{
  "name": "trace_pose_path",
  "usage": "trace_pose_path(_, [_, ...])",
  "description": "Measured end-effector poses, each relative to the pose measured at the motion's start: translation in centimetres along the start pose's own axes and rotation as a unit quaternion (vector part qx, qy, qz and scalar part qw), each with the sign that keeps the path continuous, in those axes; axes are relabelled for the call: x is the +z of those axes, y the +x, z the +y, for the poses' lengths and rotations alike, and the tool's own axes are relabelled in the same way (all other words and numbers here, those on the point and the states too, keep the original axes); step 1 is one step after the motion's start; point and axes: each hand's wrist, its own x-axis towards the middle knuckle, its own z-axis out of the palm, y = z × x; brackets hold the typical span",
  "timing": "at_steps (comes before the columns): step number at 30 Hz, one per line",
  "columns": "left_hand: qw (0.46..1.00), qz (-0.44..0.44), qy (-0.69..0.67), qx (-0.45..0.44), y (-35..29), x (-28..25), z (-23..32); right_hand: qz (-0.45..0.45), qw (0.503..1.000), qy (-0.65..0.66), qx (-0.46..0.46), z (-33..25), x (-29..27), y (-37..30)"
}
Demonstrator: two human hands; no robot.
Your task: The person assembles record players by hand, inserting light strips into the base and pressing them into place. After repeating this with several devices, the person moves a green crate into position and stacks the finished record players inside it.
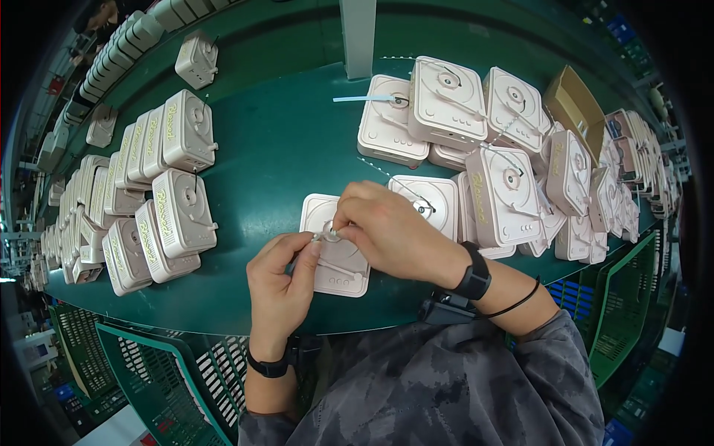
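On the green table (282, 141), one cream box shaped like a small record player (338, 260) lies flat right in front of the person, under both hands. The left hand (281, 279) pinches a small thin part (325, 236) between thumb and forefinger just above the box's round disc. The right hand (387, 227) curls over the top of the box, its fingertips closed on the same small part. To the left, rows of boxes (160, 201) stand on edge, apparently done. To the right, a loose heap of boxes (513, 149) seems left to do, so the work looks midway.
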Motion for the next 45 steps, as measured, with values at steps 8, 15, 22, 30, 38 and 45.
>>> trace_pose_path(8, [0.996, -0.072, 0.054, -0.007, 1.6, 0.2, 1.0, 0.02, 0.998, -0.046, -0.029, -0.2, 0.7, -0.5])
trace_pose_path(15, [0.99, -0.092, 0.106, 0.013, 1.5, -0.3, 1.1, 0.015, 0.999, -0.017, -0.026, 0.1, 0.6, -0.5])
trace_pose_path(22, [0.98, -0.124, 0.157, 0.019, 2.5, -1.1, 2.2, 0.026, 0.998, -0.059, -0.024, -0.1, 0.8, -0.7])
trace_pose_path(30, [0.983, -0.111, 0.145, 0.02, 2.1, -0.9, 1.6, 0.041, 0.997, -0.061, -0.016, 0.1, 1.0, -0.7])
trace_pose_path(38, [0.974, -0.168, 0.149, 0.016, 2.9, -1.4, 1.4, 0.048, 0.997, -0.061, -0.026, 0.1, 1.2, -0.7])
trace_pose_path(45, [0.974, -0.181, 0.136, -0.024, 3.0, -1.5, 1.7, 0.054, 0.996, -0.059, -0.029, 0.1, 1.1, -0.8])
